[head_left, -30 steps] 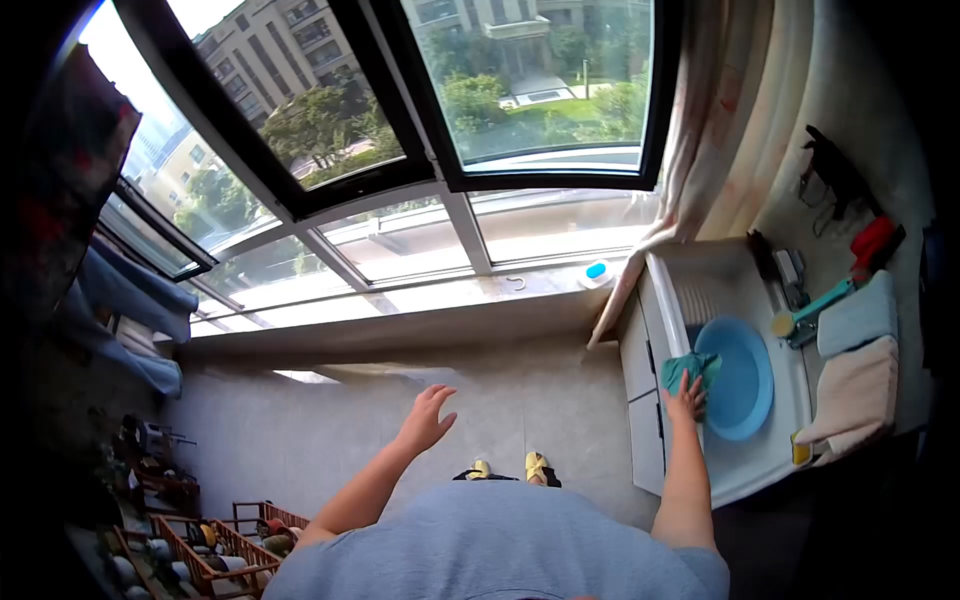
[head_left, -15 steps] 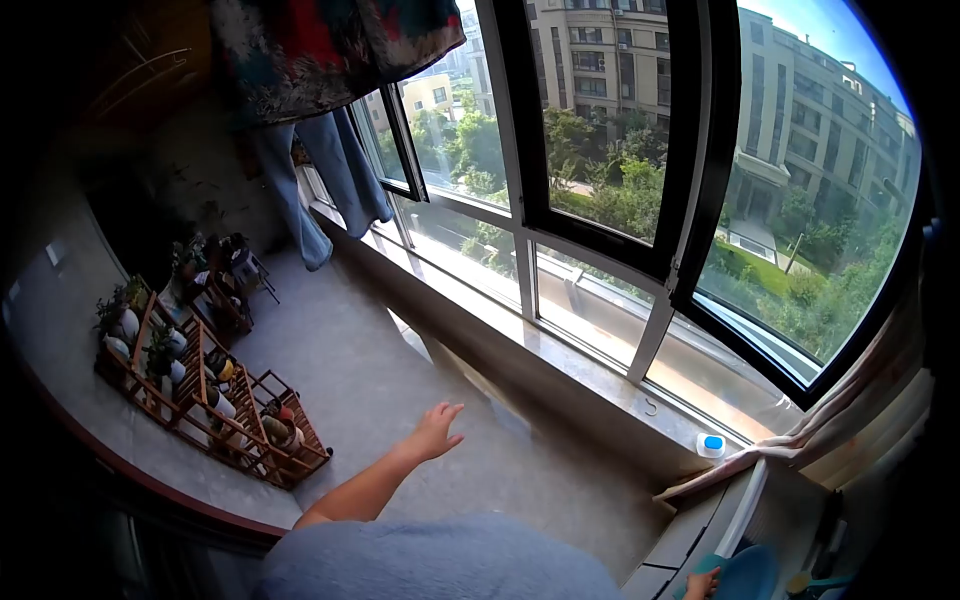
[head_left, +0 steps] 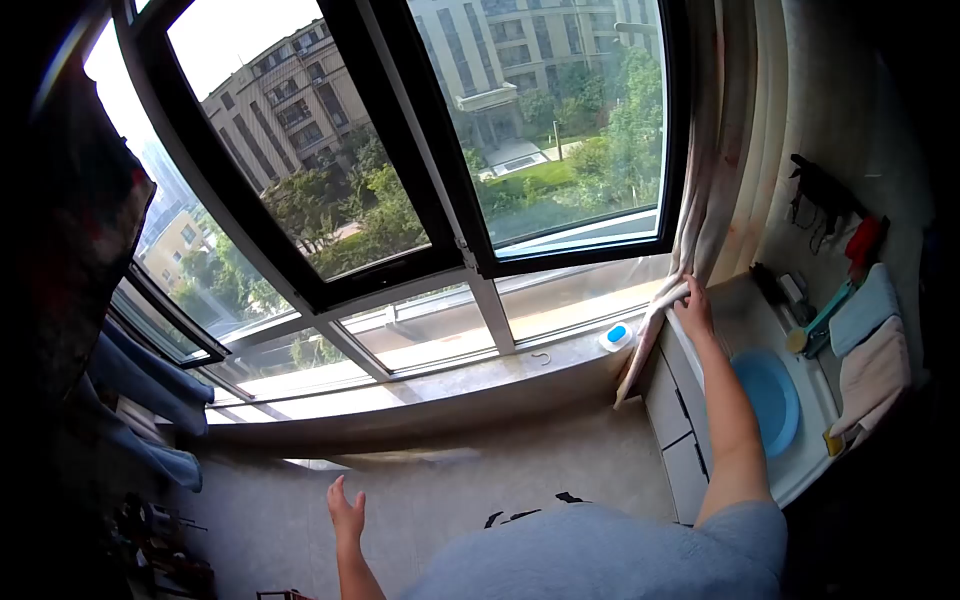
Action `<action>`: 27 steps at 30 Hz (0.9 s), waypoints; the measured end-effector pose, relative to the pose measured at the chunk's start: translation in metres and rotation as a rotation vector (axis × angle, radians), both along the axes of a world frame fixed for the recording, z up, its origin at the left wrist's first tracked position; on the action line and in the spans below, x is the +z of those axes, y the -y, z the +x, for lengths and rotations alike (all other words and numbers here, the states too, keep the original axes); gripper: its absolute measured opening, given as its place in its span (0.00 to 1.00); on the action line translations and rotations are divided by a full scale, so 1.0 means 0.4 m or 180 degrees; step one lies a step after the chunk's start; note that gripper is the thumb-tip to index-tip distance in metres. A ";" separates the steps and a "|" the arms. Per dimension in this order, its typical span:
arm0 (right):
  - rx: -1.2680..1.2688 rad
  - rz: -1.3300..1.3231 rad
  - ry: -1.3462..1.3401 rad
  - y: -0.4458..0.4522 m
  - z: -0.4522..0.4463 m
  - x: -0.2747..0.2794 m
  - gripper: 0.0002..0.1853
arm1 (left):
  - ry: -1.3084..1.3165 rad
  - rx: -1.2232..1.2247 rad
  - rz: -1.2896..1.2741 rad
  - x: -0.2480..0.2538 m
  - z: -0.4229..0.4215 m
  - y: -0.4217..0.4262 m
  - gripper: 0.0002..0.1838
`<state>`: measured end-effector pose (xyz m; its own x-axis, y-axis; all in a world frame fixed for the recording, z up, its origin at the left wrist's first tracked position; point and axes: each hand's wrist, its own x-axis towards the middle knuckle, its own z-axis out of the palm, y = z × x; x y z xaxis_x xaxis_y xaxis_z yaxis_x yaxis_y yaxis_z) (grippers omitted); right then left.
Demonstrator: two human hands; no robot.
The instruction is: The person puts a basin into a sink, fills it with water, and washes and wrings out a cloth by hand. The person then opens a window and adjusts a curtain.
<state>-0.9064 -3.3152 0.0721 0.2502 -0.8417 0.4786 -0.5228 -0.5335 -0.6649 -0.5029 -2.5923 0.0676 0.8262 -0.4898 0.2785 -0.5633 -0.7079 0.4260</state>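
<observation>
My right hand (head_left: 694, 310) reaches out over the corner of the washstand. Its fingers are closed on the edge of a pale curtain (head_left: 712, 190), which hangs gathered beside the open window and tapers to a low end by the sill. Below my left hand (head_left: 346, 512) is the grey floor; it is in mid-air with its fingers apart and holds nothing. A white container with a blue top (head_left: 616, 336) stands on the window sill, just left of the curtain.
To the right, the washstand's sink (head_left: 815, 400) holds a blue basin (head_left: 768, 400). Towels (head_left: 872, 375) hang beyond it. The open window sash (head_left: 570, 255) leans inward. A hook (head_left: 541, 357) lies on the sill. Jeans (head_left: 150, 400) hang at the left.
My view has turned right. My right hand has risen from beside the blue basin to the curtain and taken hold of it. My left hand stays open.
</observation>
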 end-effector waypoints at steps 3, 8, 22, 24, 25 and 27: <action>-0.0358 -0.0312 0.0386 0.109 0.024 0.162 0.31 | -0.0559 0.0098 -0.0120 0.001 0.037 0.058 0.28; -0.0364 -0.0699 0.0362 0.379 0.051 0.338 0.30 | -0.0459 -0.0336 -0.0164 -0.003 -0.011 0.200 0.19; 0.1510 0.0740 0.1684 0.620 0.163 0.328 0.49 | -0.0747 -0.0753 0.0029 0.026 -0.176 0.551 0.14; 0.1363 0.0579 0.1771 0.634 0.176 0.309 0.47 | -0.0951 -0.0763 -0.0006 0.038 -0.186 0.605 0.14; 0.1300 0.0545 0.1897 0.664 0.190 0.277 0.45 | -0.1183 -0.0764 -0.0001 0.045 -0.193 0.632 0.15; 0.0991 0.0301 0.1710 0.607 0.180 0.291 0.43 | -0.1118 -0.0955 -0.0006 0.062 -0.213 0.677 0.16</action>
